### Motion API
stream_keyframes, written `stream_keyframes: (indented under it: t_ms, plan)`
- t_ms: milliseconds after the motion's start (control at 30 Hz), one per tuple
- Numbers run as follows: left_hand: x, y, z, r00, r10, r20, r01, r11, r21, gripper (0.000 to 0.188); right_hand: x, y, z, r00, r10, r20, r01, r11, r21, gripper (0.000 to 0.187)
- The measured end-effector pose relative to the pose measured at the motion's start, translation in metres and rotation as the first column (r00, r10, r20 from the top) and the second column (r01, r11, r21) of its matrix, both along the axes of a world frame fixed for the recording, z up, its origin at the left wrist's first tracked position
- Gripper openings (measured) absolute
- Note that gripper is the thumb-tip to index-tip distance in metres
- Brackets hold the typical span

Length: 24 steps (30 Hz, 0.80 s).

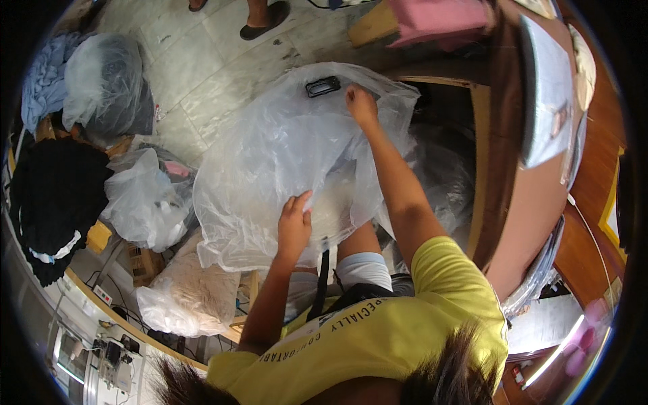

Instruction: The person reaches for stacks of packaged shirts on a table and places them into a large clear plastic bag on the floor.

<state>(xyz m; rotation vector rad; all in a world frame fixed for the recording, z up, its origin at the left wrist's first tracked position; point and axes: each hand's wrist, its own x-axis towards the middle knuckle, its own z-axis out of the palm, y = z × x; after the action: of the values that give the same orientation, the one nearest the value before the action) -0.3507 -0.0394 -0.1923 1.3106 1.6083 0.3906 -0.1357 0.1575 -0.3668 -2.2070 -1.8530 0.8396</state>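
Note:
A large, translucent plastic bag (256, 148) spreads crumpled over my lap and out in front of me. My right hand (362, 106) reaches to its far right part, fingers closed in a pinch on the plastic. Lower down, my left hand (294, 221) rests over the near part of the bag; its fingers are half bent, with a gap between thumb and forefinger. A small black rectangular object (322, 86) lies at the bag's far end, just left of my right hand; its exact kind is unclear.
Filled plastic bags (145, 202) stand at the left, beside a black cloth heap (57, 196). A brown-covered wooden frame (506, 223) closes off the right side. Beyond the bag, a person's sandalled foot (266, 20) stands on the tiled floor (189, 81).

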Motion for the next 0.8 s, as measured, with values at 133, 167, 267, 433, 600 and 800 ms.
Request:
stream_keyframes:
  t_ms: [133,167,267,433,600,800]
  plan:
    - [-0.001,-0.004,-0.005,0.999,0.051,-0.001,-0.051,0.999,-0.019,0.038,-0.029,0.038,-0.075,0.854,0.41,0.322,-0.393,0.912,-0.119,0.027]
    - [-0.001,-0.006,-0.006,0.998,0.056,0.0,-0.056,0.998,-0.018,0.037,-0.036,0.037,-0.092,0.758,0.512,0.405,-0.478,0.857,-0.19,0.032]
    - [0.0,-0.004,-0.008,0.999,0.052,-0.016,-0.052,0.998,-0.031,0.037,-0.05,0.036,-0.126,0.724,0.566,0.393,-0.432,0.817,-0.382,0.037]
    - [0.0,-0.007,-0.015,0.999,0.046,-0.02,-0.047,0.998,-0.029,0.039,-0.053,0.012,-0.15,0.79,0.561,0.248,-0.399,0.777,-0.487,0.042]
    - [0.009,-0.007,-0.003,0.996,-0.033,-0.082,0.034,0.999,0.005,0.039,-0.049,-0.015,-0.094,0.842,0.52,0.144,-0.472,0.839,-0.272,0.044]
    - [0.035,0.003,0.033,0.971,-0.16,-0.175,0.167,0.986,0.024,0.045,-0.031,-0.048,0.196,0.857,0.485,-0.176,-0.379,0.823,0.422,0.051]
